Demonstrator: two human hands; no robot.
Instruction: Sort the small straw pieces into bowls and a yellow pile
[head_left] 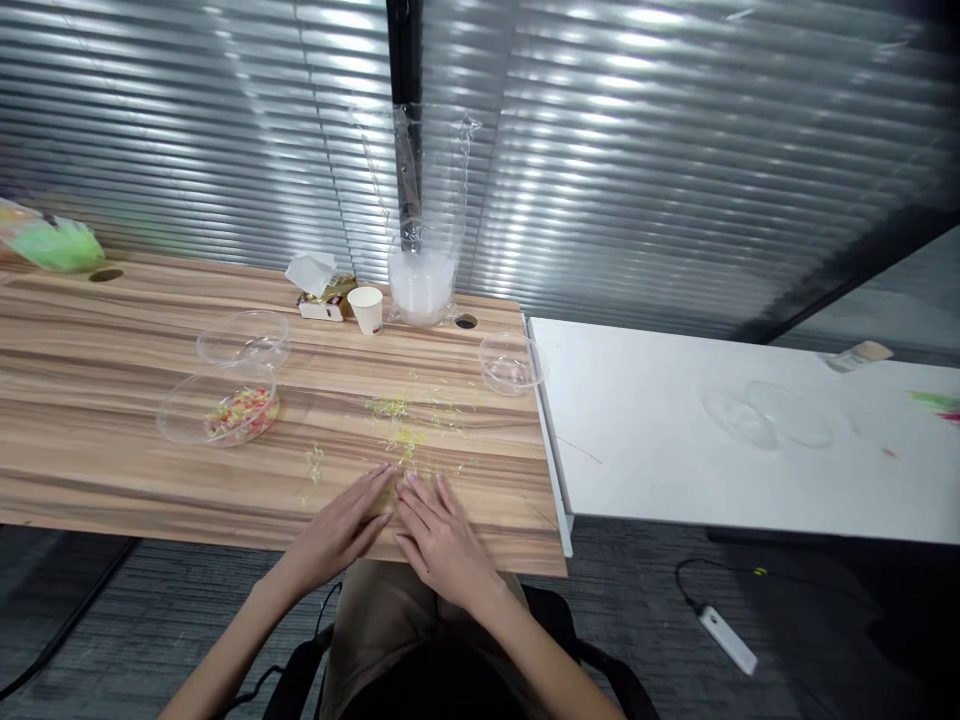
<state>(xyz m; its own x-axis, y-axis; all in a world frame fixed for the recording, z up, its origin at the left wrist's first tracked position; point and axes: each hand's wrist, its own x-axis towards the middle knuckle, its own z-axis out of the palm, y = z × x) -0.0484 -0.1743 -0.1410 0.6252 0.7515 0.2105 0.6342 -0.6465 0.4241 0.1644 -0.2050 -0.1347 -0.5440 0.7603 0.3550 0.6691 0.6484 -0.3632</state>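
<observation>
My left hand rests on the wooden tabletop near its front edge, fingers stretched out and angled inward. Beside it, my right hand lies with its fingers extended, the tips close to those of the left. Neither hand visibly holds anything. Just beyond the fingertips, thin yellow-green bits are scattered loosely on the wood, and a smaller patch of pale bits lies to the left. A clear plastic bowl contains many small red, orange and yellow pieces. Any bits under my palms are hidden.
Behind stand another clear bowl, a tissue pack, a paper cup and a clear bag with white contents. A clear bowl sits near the right edge. A white table adjoins, holding transparent containers.
</observation>
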